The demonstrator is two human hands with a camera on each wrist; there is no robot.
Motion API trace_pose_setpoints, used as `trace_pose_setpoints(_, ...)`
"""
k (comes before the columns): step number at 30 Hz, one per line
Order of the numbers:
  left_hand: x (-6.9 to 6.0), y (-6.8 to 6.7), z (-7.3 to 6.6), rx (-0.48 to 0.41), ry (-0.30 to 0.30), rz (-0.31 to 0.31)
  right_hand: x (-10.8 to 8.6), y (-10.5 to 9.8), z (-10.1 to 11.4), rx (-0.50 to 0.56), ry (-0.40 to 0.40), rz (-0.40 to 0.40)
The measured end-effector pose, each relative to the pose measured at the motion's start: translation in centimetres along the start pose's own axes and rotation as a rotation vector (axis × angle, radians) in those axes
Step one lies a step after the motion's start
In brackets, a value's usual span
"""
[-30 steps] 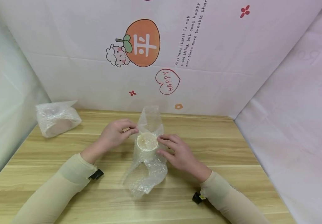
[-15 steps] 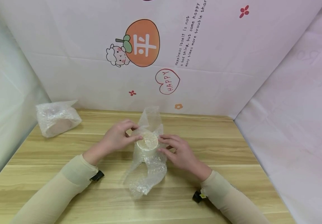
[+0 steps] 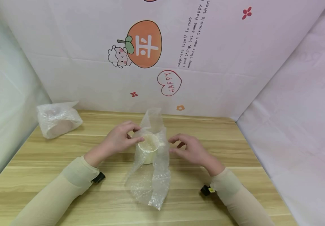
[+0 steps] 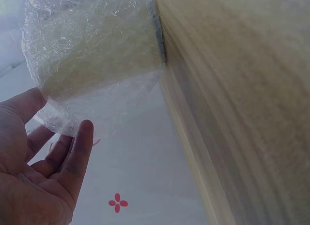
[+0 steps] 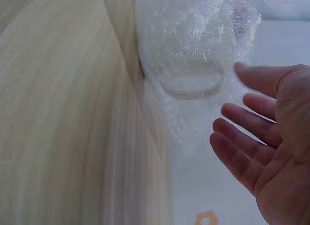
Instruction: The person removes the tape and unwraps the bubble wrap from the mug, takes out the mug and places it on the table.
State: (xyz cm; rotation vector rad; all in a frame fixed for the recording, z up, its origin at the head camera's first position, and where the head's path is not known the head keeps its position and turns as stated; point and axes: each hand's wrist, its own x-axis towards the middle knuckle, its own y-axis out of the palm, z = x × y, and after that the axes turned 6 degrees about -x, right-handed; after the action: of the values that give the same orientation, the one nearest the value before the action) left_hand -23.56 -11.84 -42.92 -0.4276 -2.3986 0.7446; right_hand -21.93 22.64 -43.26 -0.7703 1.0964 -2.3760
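A pale cream cup stands upright near the middle of the wooden table, with a clear bubble wrap sheet around its sides and spreading toward the front and back. My left hand grips the wrap at the cup's left rim, thumb near the rim. In the left wrist view, thumb and fingers of that hand are at the edge of the wrap. Just right of the wrap is my right hand, fingers loosely bent and holding nothing. The right wrist view shows this hand apart from the wrap.
At the table's back left lies another bubble-wrapped bundle, its contents blurred by the wrap. A white printed cloth rises behind the wooden table, and more pale cloth hangs along both sides.
My right hand has let go of the wrap and moved right. The wrap's right side has loosened outward and its front end reaches further forward. My left thumb has come over the cup's rim.
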Motion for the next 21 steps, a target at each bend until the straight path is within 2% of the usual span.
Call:
trace_pose_setpoints(5,0.0,0.1,-0.1,0.007,0.01,-0.002,0.0,0.0,-0.4,0.03,-0.006,0.03)
trace_pose_setpoints(9,0.0,0.2,0.0,0.01,0.014,0.001,0.1,-0.3,-0.3,0.044,-0.064,-0.077)
trace_pose_setpoints(11,0.0,0.2,0.1,0.014,0.017,0.001,0.1,-0.4,0.0,0.023,-0.133,-0.155)
trace_pose_setpoints(14,0.0,0.3,0.1,0.018,0.027,-0.008,0.3,-0.5,0.7,-0.066,-0.308,-0.233)
trace_pose_setpoints(18,0.0,0.3,0.2,0.021,0.049,-0.019,0.8,-0.5,1.8,-0.182,-0.553,-0.272)
trace_pose_setpoints(21,0.0,0.3,0.1,0.027,0.061,-0.019,0.9,-0.6,2.3,-0.228,-0.652,-0.279)
